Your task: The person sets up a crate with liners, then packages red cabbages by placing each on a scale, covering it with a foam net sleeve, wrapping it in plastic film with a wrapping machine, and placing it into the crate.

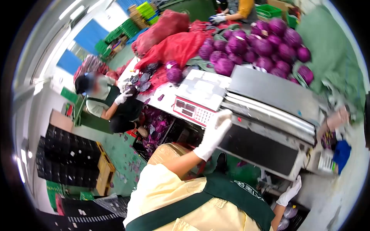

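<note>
My left hand (216, 133), in a white glove, is raised beside the keypad of a white-and-red weighing scale (194, 112) and the left end of a film-wrapping machine (262, 148). Its fingers look loosely extended, and nothing shows in them. Lower right, my gloved right hand (290, 191) has its fingers stretched out near the machine's front corner. Just below that hand, film-wrapped round heads (290, 211) sit in a dark crate. Behind the scale and machine lies a big pile of red cabbages (264, 47).
At left a co-worker (110, 98) in white gloves handles a cabbage over a crate of purple leaves (156, 129). Another person (241, 11) stands at the back. Red mesh sacks (165, 30) lie on the table. Stacked black crates (69, 154) stand on a pallet at left.
</note>
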Demonstrator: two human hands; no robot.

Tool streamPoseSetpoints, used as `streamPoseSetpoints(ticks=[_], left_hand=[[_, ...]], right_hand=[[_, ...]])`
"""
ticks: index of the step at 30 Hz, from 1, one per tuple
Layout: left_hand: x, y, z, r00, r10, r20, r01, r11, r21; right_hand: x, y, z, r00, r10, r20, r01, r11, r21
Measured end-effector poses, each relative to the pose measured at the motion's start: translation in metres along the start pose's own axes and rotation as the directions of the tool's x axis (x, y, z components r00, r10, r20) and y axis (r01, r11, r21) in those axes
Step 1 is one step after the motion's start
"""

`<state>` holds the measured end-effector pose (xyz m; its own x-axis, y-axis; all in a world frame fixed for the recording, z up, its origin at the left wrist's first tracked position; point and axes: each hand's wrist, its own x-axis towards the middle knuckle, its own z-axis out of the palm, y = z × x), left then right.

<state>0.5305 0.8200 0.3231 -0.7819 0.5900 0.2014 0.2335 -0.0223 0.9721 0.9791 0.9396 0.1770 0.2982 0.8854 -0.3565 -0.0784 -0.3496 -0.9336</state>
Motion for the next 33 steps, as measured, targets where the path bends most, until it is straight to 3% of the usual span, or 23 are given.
streamPoseSetpoints(ticks=[1,2,3,4,5,6,7,8,10,14,15,18,20,21,23,24,26,28,30,32,33], left_hand=[[0.039,-0.025,-0.033,0.988,-0.039,-0.146,0.024,0.994,-0.102],[0.077,-0.034,-0.067,0.974,-0.006,-0.225,0.000,1.000,-0.025],[0.116,-0.065,-0.100,0.956,0.027,-0.292,-0.057,0.994,-0.093],[0.145,-0.059,-0.126,0.929,-0.092,-0.359,0.106,0.994,0.018],[0.182,-0.078,-0.152,0.923,0.022,-0.384,0.062,0.977,0.203],[0.226,-0.134,-0.177,0.837,0.160,-0.523,0.141,0.862,0.488],[0.256,-0.132,-0.192,0.851,0.017,-0.525,0.262,0.853,0.452],[0.292,-0.169,-0.203,0.792,-0.045,-0.609,0.361,0.839,0.407],[0.340,-0.180,-0.204,0.695,-0.222,-0.683,0.595,0.712,0.374],[0.392,-0.206,-0.204,0.585,-0.384,-0.714,0.768,0.545,0.336],[0.399,-0.225,-0.212,0.611,-0.327,-0.721,0.735,0.572,0.363],[0.419,-0.246,-0.249,0.721,-0.303,-0.623,0.648,0.614,0.451],[0.424,-0.292,-0.283,0.808,-0.255,-0.531,0.409,0.891,0.195],[0.420,-0.296,-0.294,0.815,-0.346,-0.464,0.367,0.929,-0.048],[0.404,-0.290,-0.301,0.851,-0.472,-0.232,0.339,0.830,-0.443],[0.402,-0.279,-0.302,0.816,-0.572,-0.079,0.441,0.705,-0.555],[0.380,-0.205,-0.269,0.792,-0.564,0.236,0.506,0.389,-0.770],[0.357,-0.158,-0.238,0.752,-0.554,0.358,0.588,0.318,-0.743],[0.338,-0.124,-0.193,0.764,-0.530,0.367,0.614,0.423,-0.667],[0.317,-0.114,-0.154,0.774,-0.534,0.340,0.621,0.536,-0.572],[0.308,-0.097,-0.135,0.728,-0.609,0.314,0.670,0.537,-0.512]], right_hand=[[0.006,-0.003,0.024,0.990,0.101,-0.093,-0.092,0.991,0.098],[0.006,-0.005,0.044,0.958,0.216,-0.188,-0.176,0.962,0.207],[0.011,-0.002,0.051,0.968,0.211,-0.139,-0.170,0.951,0.257],[0.021,0.004,0.050,0.975,0.203,-0.088,-0.168,0.937,0.306],[0.030,0.018,0.045,0.988,0.109,-0.107,-0.081,0.968,0.239],[0.038,0.032,0.041,0.993,0.013,-0.118,0.007,0.986,0.168],[0.040,0.033,0.044,0.993,0.032,-0.117,-0.012,0.986,0.167],[0.059,0.053,0.027,0.991,0.048,-0.128,-0.031,0.991,0.127],[0.051,0.047,0.037,0.985,0.090,-0.145,-0.073,0.990,0.121],[0.042,0.045,0.050,0.957,0.195,-0.216,-0.154,0.969,0.192],[0.028,0.033,0.069,0.944,0.228,-0.238,-0.183,0.964,0.195],[0.029,0.032,0.064,0.935,0.286,-0.210,-0.235,0.943,0.236],[0.030,0.031,0.055,0.931,0.317,-0.182,-0.266,0.928,0.260],[0.033,0.031,0.049,0.929,0.334,-0.162,-0.283,0.920,0.272],[0.036,0.035,0.041,0.928,0.351,-0.123,-0.303,0.906,0.295],[0.044,0.041,0.041,0.931,0.352,-0.094,-0.307,0.898,0.315],[0.063,0.055,0.032,0.940,0.341,-0.001,-0.318,0.877,0.361],[0.086,0.081,-0.003,0.946,0.287,0.149,-0.319,0.904,0.286],[0.061,0.054,0.039,0.953,0.299,0.050,-0.298,0.892,0.341],[0.053,0.043,0.060,0.974,0.216,-0.067,-0.192,0.946,0.261],[0.058,0.050,0.053,0.981,0.180,-0.069,-0.163,0.965,0.205]])
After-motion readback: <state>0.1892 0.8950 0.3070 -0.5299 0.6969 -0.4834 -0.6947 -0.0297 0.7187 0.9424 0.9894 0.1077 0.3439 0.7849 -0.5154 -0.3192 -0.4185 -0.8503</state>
